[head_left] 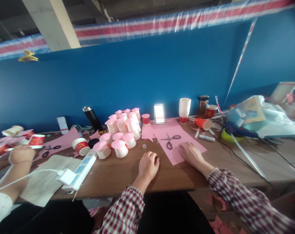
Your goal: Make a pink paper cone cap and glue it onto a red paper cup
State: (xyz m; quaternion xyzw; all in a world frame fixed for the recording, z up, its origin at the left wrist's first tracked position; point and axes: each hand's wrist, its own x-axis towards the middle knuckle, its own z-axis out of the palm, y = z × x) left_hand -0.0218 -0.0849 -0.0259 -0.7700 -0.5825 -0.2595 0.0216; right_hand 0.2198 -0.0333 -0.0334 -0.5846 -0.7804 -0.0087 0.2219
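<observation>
Right hand (191, 154) lay flat, palm down, fingers spread loosely, resting on the near corner of a pink paper sheet (180, 146); it gripped nothing. Left hand (148, 165) rested on the bare wooden table (118, 175) just left of the sheet, fingers curled under into a loose fist; whether anything sat inside the fist could not be told. Both forearms wore red-and-white checked sleeves.

The sheet was thin, matte and roughly rectangular, set askew, its long axis running from the far left toward the near right. A second pink sheet lay partly under it on the far side. Scissors (170, 140) lay on the sheet just beyond the right hand, not touching it: dark loop handles toward the person, blades slightly parted and pointing away toward the blue wall, long axis tilted a little right.

Left of the sheets stood a cluster of white cups (120, 130), inverted, each capped with a round pink disc. A white power strip (82, 169) lay diagonally near the table's front edge. Further left, another person's hand (22, 154) was closed near a red-and-white paper cup (36, 140).
</observation>
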